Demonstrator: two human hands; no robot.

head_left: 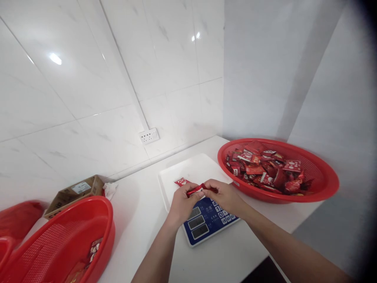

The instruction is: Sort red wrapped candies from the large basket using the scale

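Both hands meet over a digital scale with a white weighing tray. My left hand and my right hand are both closed in a pinch on one small red wrapped candy packet, held just above the front of the tray. Another red packet lies on the tray behind my left hand. To the right sits a red mesh basket filled with several red packets.
A second red basket at lower left holds a few packets. Behind it is a small cardboard box and crumpled white paper. A wall socket sits on the tiled wall. The counter's edge runs along the lower right.
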